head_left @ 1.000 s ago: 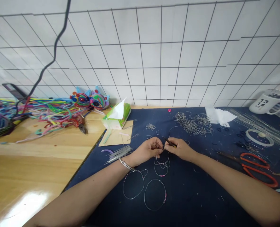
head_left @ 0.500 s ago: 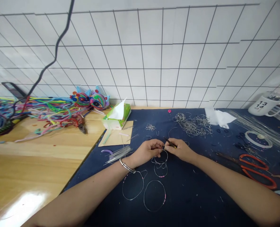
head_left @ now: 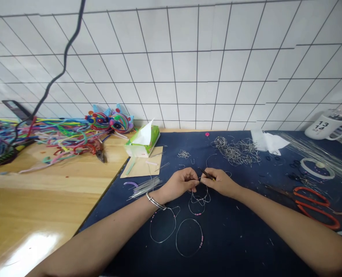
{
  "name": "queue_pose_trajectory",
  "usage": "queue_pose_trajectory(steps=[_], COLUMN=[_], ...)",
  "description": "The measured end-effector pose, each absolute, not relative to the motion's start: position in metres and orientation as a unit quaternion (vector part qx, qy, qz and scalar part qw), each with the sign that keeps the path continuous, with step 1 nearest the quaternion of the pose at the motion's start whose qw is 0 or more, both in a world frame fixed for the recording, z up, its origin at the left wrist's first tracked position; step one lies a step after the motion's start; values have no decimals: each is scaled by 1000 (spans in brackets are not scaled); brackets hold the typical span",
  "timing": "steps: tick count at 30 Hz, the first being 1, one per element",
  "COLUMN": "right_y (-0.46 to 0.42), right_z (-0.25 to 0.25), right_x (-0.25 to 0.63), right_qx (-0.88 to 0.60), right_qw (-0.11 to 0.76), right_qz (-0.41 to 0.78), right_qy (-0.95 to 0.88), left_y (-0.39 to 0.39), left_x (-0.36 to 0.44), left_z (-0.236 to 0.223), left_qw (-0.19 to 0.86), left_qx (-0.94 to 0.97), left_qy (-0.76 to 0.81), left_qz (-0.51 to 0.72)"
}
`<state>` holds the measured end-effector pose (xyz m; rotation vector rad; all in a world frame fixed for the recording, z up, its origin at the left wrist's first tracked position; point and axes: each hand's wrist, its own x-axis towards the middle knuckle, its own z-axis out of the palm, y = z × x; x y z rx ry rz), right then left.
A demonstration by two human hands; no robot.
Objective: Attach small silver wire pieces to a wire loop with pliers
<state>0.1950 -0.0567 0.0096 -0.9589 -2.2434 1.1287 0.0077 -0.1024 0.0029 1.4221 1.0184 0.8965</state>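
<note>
My left hand [head_left: 185, 181] is closed in a pinch on a thin wire loop [head_left: 207, 195] at the middle of the dark blue mat. Beside it, my right hand [head_left: 221, 181] is closed round a small dark pointed tool [head_left: 208, 175] with a bit of yellow on it; its exact kind is hard to tell. The fingertips of both hands almost meet at the wire. Below them lies a wire ring with pink beads [head_left: 198, 214], overlapping the held loop in view. Two more beaded wire rings rest nearer me, a left one [head_left: 150, 232] and a right one [head_left: 176, 242].
Cut wires [head_left: 146, 187] lie left of my hands; a wire tangle [head_left: 237, 152] is behind. Orange-handled scissors [head_left: 318, 221] and a white mug [head_left: 318, 129] are at right. A tissue box [head_left: 143, 144] and colourful pipe cleaners [head_left: 61, 140] stand at left.
The wire loop between my hands has turned and shifted slightly to the right. Both hands stay closed in nearly the same place.
</note>
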Motion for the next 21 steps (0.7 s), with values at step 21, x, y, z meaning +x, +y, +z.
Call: queue_pose_trajectory(steps=[21], right_y=[-60], right_z=[18], right_x=[196], right_qx=[-335], right_qw=[198], right_qz=[493], right_qy=[-778], left_y=[-102], left_x=[7], left_z=[0], left_qw=[536], left_qx=[627], left_qy=[430], left_qz=[367])
